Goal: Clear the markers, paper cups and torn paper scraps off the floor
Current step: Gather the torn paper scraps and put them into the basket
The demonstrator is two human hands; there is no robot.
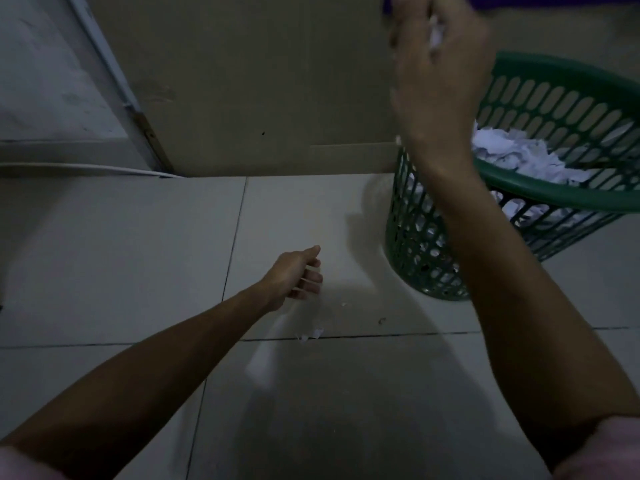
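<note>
My right hand (434, 74) is raised high, to the upper left of the green basket (540, 194), its fingers closed on white paper scraps (435, 34). The slotted basket stands at the right and holds a heap of torn white paper (519, 154). My left hand (298, 273) rests low on the tiled floor left of the basket, fingers curled; whether it holds anything is hidden. A few small paper scraps (311, 333) lie on the tile seam just below my left hand, and tiny bits (381, 320) lie further right.
A beige wall (259, 81) rises behind the floor, with a pale door and its frame (114, 81) at the left. A white cable (86, 168) runs along the door's foot. Light floor tiles (121, 254) spread around the basket.
</note>
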